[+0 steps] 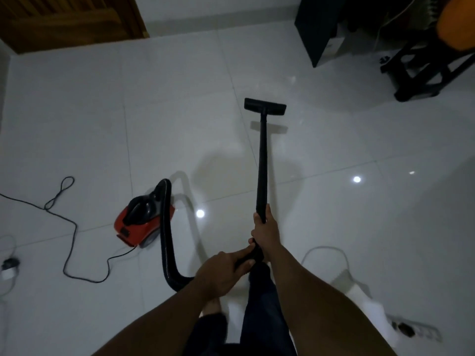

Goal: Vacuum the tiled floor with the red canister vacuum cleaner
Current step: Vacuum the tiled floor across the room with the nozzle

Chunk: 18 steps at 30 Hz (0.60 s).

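The red canister vacuum (140, 227) sits on the white tiled floor (347, 214) to my left. Its black hose (165, 242) loops up from the canister, down and round to my hands. The black wand (262, 165) runs forward from my hands to the flat floor nozzle (265, 106), which rests on the tiles ahead. My right hand (266, 231) grips the wand's lower end. Just behind it, my left hand (223, 273) holds the hose end of the wand, with the forefinger stretched along it.
A black power cord (68, 227) snakes from the canister across the floor to the left, toward a plug and adapter (9, 267). A wooden door (69, 19) stands far left. Dark furniture (318, 29) and a black stool (424, 68) fill the far right. A power strip (408, 330) lies near right.
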Each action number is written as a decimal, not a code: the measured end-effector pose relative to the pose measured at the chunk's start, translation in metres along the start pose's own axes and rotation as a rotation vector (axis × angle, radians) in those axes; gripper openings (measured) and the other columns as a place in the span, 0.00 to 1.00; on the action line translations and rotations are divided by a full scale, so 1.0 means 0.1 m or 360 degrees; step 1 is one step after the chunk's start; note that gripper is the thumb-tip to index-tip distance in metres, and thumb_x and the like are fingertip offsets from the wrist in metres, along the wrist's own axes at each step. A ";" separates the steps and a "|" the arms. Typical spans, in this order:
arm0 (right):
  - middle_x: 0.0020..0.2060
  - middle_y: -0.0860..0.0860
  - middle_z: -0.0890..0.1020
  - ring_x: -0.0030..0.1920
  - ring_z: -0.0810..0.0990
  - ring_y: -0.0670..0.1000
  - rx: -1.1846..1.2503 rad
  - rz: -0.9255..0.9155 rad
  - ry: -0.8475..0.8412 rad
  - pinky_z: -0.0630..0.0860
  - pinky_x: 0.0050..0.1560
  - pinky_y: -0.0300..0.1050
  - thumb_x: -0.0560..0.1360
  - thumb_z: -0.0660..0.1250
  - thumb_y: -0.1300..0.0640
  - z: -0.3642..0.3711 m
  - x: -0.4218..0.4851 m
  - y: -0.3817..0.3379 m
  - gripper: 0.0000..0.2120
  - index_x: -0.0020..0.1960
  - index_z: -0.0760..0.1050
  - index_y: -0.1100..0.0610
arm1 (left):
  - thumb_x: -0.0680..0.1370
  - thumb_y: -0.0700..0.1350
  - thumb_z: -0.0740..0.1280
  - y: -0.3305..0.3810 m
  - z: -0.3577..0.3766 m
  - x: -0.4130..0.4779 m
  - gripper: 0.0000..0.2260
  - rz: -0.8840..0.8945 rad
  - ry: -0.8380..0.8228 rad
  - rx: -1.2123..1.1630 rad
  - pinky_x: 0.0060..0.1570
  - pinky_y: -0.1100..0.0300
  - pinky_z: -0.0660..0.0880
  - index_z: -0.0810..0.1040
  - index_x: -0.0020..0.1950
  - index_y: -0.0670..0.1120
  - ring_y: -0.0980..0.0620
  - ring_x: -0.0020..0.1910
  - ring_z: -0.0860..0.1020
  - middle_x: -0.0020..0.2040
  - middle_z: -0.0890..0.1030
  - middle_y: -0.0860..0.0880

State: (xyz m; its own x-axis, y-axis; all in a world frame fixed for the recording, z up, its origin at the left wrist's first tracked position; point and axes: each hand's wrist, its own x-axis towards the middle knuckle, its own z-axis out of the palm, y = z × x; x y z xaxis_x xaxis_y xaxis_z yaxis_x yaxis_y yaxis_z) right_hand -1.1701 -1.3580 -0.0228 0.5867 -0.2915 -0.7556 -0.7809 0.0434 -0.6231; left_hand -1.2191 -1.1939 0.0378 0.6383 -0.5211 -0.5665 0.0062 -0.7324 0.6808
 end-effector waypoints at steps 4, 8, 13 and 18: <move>0.39 0.49 0.80 0.32 0.81 0.52 -0.0004 0.0090 0.0088 0.83 0.52 0.63 0.80 0.61 0.40 0.09 -0.38 0.62 0.26 0.76 0.59 0.29 | 0.82 0.66 0.51 -0.08 0.19 -0.52 0.23 0.0026 -0.0130 0.0131 0.51 0.53 0.78 0.55 0.78 0.68 0.51 0.43 0.82 0.47 0.85 0.48; 0.43 0.53 0.80 0.31 0.79 0.51 0.0104 0.0233 0.0118 0.84 0.47 0.57 0.83 0.59 0.43 0.08 -0.66 0.95 0.30 0.81 0.52 0.35 | 0.82 0.66 0.51 -0.11 0.36 -0.79 0.23 0.0011 -0.0193 0.0204 0.53 0.52 0.78 0.56 0.78 0.68 0.51 0.45 0.82 0.48 0.85 0.47; 0.46 0.56 0.79 0.37 0.79 0.54 0.0159 0.0362 0.0114 0.85 0.46 0.56 0.84 0.60 0.45 -0.01 -0.85 1.29 0.30 0.82 0.51 0.36 | 0.83 0.64 0.52 -0.11 0.61 -0.98 0.24 0.0016 -0.0270 0.0242 0.54 0.53 0.77 0.58 0.79 0.65 0.50 0.48 0.83 0.53 0.85 0.45; 0.45 0.55 0.79 0.40 0.80 0.56 0.0114 0.0432 0.0106 0.84 0.54 0.64 0.82 0.59 0.45 -0.09 -0.95 1.50 0.31 0.82 0.51 0.36 | 0.82 0.66 0.52 -0.06 0.79 -1.07 0.24 0.0009 -0.0311 0.0266 0.58 0.50 0.76 0.58 0.78 0.65 0.49 0.52 0.82 0.57 0.84 0.46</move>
State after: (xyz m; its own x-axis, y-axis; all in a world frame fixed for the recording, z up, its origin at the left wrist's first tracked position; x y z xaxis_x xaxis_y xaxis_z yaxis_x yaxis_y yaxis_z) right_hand -1.3452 -1.3329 -0.0430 0.3408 -0.3217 -0.8834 -0.8890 0.1953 -0.4141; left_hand -1.3484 -1.1683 0.0581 0.4772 -0.5883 -0.6529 -0.1348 -0.7831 0.6071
